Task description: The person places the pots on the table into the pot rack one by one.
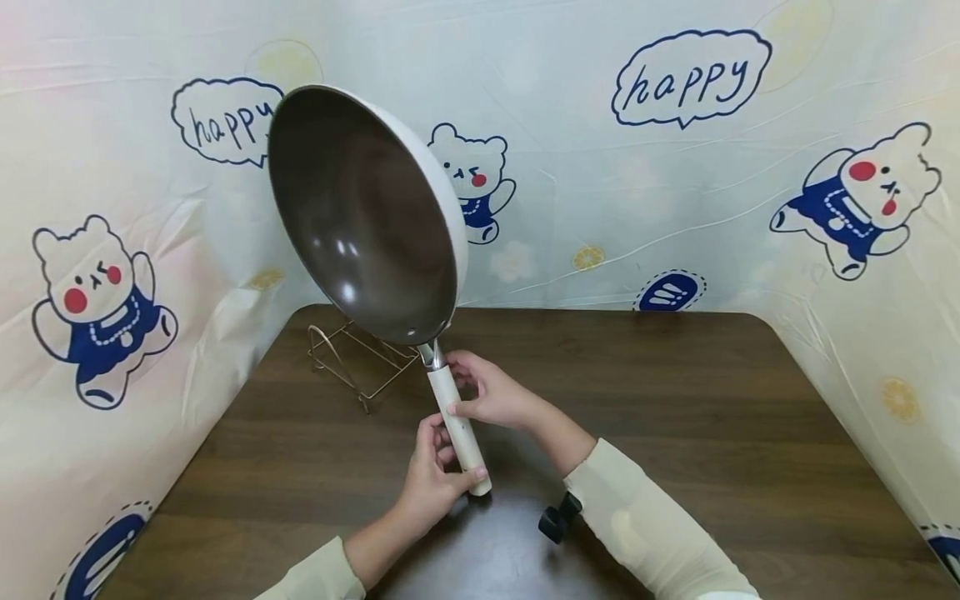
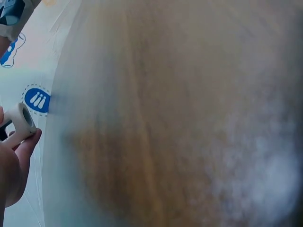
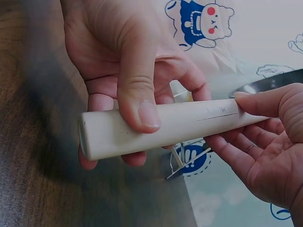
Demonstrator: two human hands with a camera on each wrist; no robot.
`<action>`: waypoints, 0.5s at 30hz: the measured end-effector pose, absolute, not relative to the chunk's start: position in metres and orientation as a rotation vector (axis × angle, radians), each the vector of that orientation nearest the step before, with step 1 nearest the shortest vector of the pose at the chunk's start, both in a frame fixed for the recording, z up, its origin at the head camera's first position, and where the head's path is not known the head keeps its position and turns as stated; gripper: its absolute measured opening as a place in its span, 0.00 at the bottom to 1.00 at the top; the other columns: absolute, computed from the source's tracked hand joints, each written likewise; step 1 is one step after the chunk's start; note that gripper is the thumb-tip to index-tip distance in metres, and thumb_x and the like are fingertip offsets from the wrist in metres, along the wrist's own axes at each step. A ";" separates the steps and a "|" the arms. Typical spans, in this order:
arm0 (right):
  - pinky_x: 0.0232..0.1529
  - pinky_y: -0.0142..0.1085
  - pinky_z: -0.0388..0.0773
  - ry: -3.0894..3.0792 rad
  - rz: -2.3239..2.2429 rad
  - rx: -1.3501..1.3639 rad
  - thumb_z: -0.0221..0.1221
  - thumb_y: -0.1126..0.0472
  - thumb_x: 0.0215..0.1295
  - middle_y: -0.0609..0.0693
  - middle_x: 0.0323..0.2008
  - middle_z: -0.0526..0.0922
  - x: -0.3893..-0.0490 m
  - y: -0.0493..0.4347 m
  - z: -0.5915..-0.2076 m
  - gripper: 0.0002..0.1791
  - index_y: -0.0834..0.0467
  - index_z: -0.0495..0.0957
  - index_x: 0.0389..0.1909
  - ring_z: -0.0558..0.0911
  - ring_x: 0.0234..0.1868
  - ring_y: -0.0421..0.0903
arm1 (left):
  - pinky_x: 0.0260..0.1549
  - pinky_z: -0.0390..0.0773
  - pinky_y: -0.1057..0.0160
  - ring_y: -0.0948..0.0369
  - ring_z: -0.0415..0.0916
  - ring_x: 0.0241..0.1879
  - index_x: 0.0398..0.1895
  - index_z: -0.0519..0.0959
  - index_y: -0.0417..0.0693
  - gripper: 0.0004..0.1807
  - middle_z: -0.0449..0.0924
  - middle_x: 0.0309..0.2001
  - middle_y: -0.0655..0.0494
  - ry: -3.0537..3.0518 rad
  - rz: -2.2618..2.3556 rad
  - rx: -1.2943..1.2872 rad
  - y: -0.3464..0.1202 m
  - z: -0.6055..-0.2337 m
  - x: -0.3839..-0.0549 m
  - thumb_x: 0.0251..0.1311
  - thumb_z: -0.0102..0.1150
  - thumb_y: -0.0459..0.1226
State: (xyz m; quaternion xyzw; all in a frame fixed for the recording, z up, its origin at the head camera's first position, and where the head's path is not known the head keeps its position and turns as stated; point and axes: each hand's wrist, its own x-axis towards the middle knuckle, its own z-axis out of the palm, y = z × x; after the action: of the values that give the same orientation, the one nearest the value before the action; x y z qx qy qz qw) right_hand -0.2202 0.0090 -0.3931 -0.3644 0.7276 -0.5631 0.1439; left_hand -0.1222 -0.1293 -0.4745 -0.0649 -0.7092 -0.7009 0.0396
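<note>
A wok [image 1: 367, 208], dark brown inside and white outside, is held up over the table with its opening facing left and toward the head camera. Its cream handle [image 3: 189, 122] slants down to the right in the head view, with a thin crack line on its side. Around the end of the handle my left hand [image 1: 435, 483] curls, thumb lying on top. My right hand [image 1: 491, 392] pinches the handle higher up, just below the metal neck [image 1: 432, 356]. A blurred brown surface fills most of the left wrist view; the handle's hollow end [image 2: 24, 122] shows at its left edge.
A wire rack [image 1: 360, 367] stands on the dark wooden table [image 1: 660, 400], behind and left of the hands. A small black object [image 1: 558, 518] is at the right sleeve. Printed sheeting [image 1: 562, 208] with bears encloses the table's back and sides.
</note>
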 end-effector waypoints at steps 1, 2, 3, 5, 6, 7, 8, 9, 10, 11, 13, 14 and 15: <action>0.57 0.55 0.71 2.092 -1.615 -1.058 0.62 0.75 0.58 0.59 0.53 0.76 -0.220 0.008 -0.392 0.32 0.65 0.64 0.64 0.76 0.53 0.52 | 0.33 0.83 0.59 0.50 0.79 0.43 0.62 0.56 0.42 0.45 0.71 0.49 0.39 -2.160 -2.147 -0.200 -0.129 -0.475 -0.122 0.41 0.70 0.17; 0.57 0.55 0.71 2.090 -1.607 -1.071 0.62 0.75 0.58 0.58 0.53 0.76 -0.220 0.006 -0.390 0.31 0.65 0.65 0.63 0.76 0.52 0.53 | 0.34 0.83 0.58 0.50 0.79 0.43 0.62 0.56 0.41 0.45 0.71 0.50 0.39 -2.144 -2.148 -0.201 -0.129 -0.475 -0.123 0.40 0.70 0.17; 0.57 0.55 0.71 2.086 -1.602 -1.081 0.62 0.75 0.58 0.58 0.52 0.76 -0.220 0.005 -0.389 0.31 0.64 0.66 0.63 0.76 0.52 0.53 | 0.35 0.83 0.58 0.50 0.79 0.43 0.62 0.56 0.41 0.46 0.71 0.51 0.38 -2.135 -2.146 -0.201 -0.130 -0.475 -0.123 0.40 0.70 0.17; 0.57 0.54 0.71 2.089 -1.587 -1.097 0.62 0.75 0.58 0.56 0.50 0.76 -0.220 0.002 -0.386 0.30 0.63 0.66 0.62 0.76 0.51 0.52 | 0.36 0.83 0.58 0.49 0.78 0.43 0.62 0.55 0.41 0.46 0.70 0.51 0.37 -2.112 -2.154 -0.201 -0.130 -0.475 -0.123 0.41 0.69 0.16; 0.56 0.54 0.72 2.099 -1.575 -1.103 0.62 0.75 0.58 0.55 0.49 0.77 -0.221 0.001 -0.385 0.29 0.62 0.67 0.61 0.76 0.50 0.51 | 0.36 0.83 0.58 0.48 0.78 0.44 0.62 0.55 0.41 0.46 0.69 0.52 0.36 -2.105 -2.159 -0.200 -0.130 -0.474 -0.123 0.41 0.69 0.16; 0.56 0.54 0.72 2.105 -1.568 -1.111 0.62 0.75 0.58 0.55 0.48 0.77 -0.221 -0.001 -0.384 0.29 0.62 0.67 0.61 0.76 0.50 0.51 | 0.37 0.83 0.58 0.48 0.77 0.44 0.63 0.55 0.42 0.46 0.69 0.52 0.35 -2.098 -2.169 -0.195 -0.131 -0.474 -0.124 0.41 0.68 0.16; 0.56 0.54 0.72 2.113 -1.557 -1.118 0.63 0.75 0.58 0.54 0.48 0.77 -0.222 -0.002 -0.383 0.29 0.62 0.67 0.61 0.76 0.49 0.50 | 0.37 0.83 0.58 0.45 0.77 0.45 0.63 0.54 0.42 0.46 0.68 0.53 0.34 -2.084 -2.187 -0.195 -0.132 -0.474 -0.124 0.42 0.68 0.15; 0.56 0.53 0.72 2.123 -1.546 -1.121 0.63 0.74 0.58 0.54 0.47 0.77 -0.223 -0.004 -0.383 0.29 0.62 0.67 0.61 0.76 0.49 0.50 | 0.38 0.83 0.58 0.43 0.76 0.46 0.63 0.54 0.42 0.46 0.66 0.54 0.33 -2.071 -2.208 -0.196 -0.132 -0.473 -0.124 0.42 0.67 0.15; 0.55 0.52 0.72 2.135 -1.530 -1.124 0.63 0.74 0.58 0.54 0.47 0.76 -0.223 -0.005 -0.383 0.29 0.62 0.67 0.61 0.76 0.49 0.49 | 0.39 0.83 0.58 0.41 0.75 0.47 0.64 0.53 0.42 0.46 0.65 0.56 0.32 -2.052 -2.235 -0.199 -0.133 -0.473 -0.124 0.43 0.66 0.14; 0.55 0.51 0.73 2.151 -1.513 -1.126 0.63 0.74 0.58 0.53 0.47 0.76 -0.223 -0.006 -0.383 0.29 0.62 0.67 0.61 0.76 0.48 0.49 | 0.40 0.83 0.57 0.38 0.74 0.48 0.64 0.52 0.42 0.47 0.64 0.57 0.31 -2.031 -2.263 -0.204 -0.134 -0.473 -0.124 0.43 0.65 0.14; 0.55 0.49 0.73 2.176 -1.475 -1.124 0.63 0.73 0.58 0.53 0.47 0.77 -0.223 -0.009 -0.382 0.31 0.61 0.66 0.62 0.76 0.49 0.47 | 0.42 0.82 0.56 0.33 0.71 0.50 0.64 0.51 0.42 0.47 0.62 0.59 0.31 -1.988 -2.322 -0.221 -0.135 -0.473 -0.123 0.43 0.63 0.12; 0.55 0.49 0.74 2.188 -1.456 -1.122 0.63 0.73 0.58 0.52 0.48 0.77 -0.223 -0.011 -0.382 0.32 0.61 0.66 0.63 0.76 0.49 0.47 | 0.42 0.82 0.56 0.31 0.70 0.51 0.65 0.50 0.42 0.47 0.61 0.60 0.32 -1.966 -2.349 -0.231 -0.135 -0.473 -0.122 0.44 0.62 0.12; 0.54 0.49 0.74 2.201 -1.438 -1.122 0.63 0.73 0.58 0.52 0.48 0.77 -0.223 -0.012 -0.382 0.32 0.61 0.65 0.64 0.76 0.50 0.47 | 0.43 0.82 0.56 0.31 0.71 0.51 0.64 0.49 0.41 0.47 0.61 0.61 0.34 -1.950 -2.365 -0.238 -0.136 -0.473 -0.121 0.44 0.62 0.11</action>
State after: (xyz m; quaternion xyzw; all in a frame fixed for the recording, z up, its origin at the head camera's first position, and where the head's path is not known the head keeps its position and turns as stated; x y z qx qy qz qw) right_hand -0.2226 -0.0122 -0.3817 -0.3885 0.7623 -0.4980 0.1413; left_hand -0.1214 -0.1359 -0.4725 -0.0773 -0.6337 -0.7689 0.0336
